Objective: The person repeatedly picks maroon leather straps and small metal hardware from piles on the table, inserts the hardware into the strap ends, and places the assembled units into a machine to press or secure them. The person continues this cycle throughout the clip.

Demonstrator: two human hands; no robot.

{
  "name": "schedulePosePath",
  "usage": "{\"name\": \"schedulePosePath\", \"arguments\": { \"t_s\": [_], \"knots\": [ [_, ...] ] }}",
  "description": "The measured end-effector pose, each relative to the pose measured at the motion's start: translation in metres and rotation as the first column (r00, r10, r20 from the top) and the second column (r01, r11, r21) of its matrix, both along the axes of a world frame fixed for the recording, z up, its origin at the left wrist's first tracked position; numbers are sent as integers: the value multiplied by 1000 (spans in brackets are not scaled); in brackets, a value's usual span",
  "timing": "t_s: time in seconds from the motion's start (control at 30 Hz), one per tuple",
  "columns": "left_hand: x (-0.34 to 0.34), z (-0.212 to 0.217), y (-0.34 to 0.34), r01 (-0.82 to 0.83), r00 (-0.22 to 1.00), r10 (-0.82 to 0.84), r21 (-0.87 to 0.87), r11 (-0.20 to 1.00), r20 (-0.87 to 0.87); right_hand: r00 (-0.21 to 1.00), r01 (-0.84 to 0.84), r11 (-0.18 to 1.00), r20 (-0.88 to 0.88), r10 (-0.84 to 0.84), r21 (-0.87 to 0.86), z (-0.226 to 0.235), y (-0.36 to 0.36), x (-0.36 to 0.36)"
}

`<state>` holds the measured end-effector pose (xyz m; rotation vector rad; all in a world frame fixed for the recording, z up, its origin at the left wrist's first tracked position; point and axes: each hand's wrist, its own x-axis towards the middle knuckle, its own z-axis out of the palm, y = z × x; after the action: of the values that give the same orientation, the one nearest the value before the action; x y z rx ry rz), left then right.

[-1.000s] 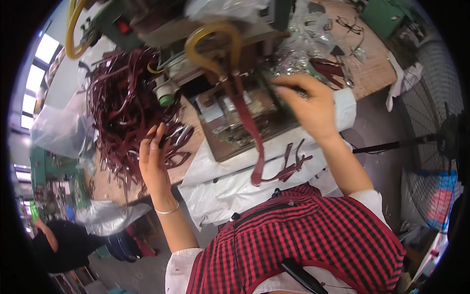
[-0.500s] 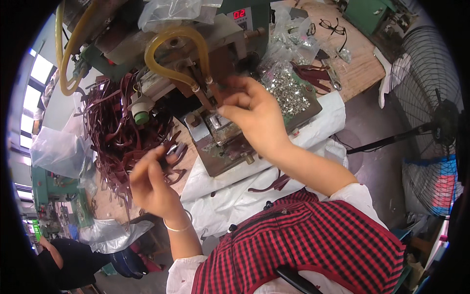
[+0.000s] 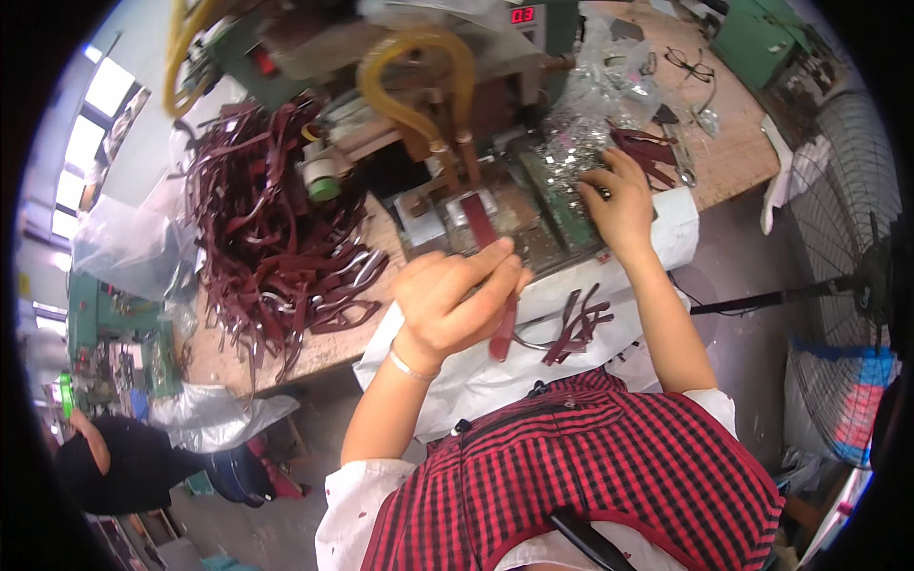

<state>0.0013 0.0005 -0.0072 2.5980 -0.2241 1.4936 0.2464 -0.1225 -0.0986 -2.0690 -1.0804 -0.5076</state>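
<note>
My left hand [image 3: 452, 300] is closed on a dark red strap [image 3: 480, 221]. One end of this strap lies on the small metal plate of a bench press [image 3: 419, 124], under its two prongs, and the other hangs below my fingers. My right hand [image 3: 621, 202] is at the near right edge of a heap of small shiny metal pieces [image 3: 562, 157] on the press's green tray. Its fingers are bent and apart, and I see nothing held between them.
A large tangle of dark red straps [image 3: 276, 238] covers the bench on the left. Several more straps [image 3: 579, 328] lie on white sheeting at the front. Glasses [image 3: 687, 65] rest at the back right. A black fan [image 3: 847, 247] stands at the right; a person [image 3: 114, 466] is at lower left.
My left hand has come from the strap tangle to the press with a strap. My right hand has left the prongs for the metal pieces. The whole view has shifted.
</note>
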Motion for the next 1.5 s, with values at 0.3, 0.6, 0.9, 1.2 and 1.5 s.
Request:
{"name": "schedulePosePath", "arguments": {
  "t_s": [0.3,0.6,0.9,1.2,1.5],
  "knots": [
    [-17,-4,-18,-69,997,63,-149,986,-48,999,46,999,15,-46,29,12,11,-6],
    [-146,42,43,-634,770,637,-181,752,-47,821,66,925,-547,163,375,-11,-19,1],
    [-122,-61,134,-723,345,843,455,519,-413,813,-33,946,-542,212,321,24,20,-24],
    [-110,-45,116,-637,771,586,-282,718,-249,747,-57,936,-607,272,348,34,-35,-29],
    [-75,-81,75,-258,915,395,-871,418,-82,541,-305,760,-552,634,574,81,54,-99]
  ]
}}
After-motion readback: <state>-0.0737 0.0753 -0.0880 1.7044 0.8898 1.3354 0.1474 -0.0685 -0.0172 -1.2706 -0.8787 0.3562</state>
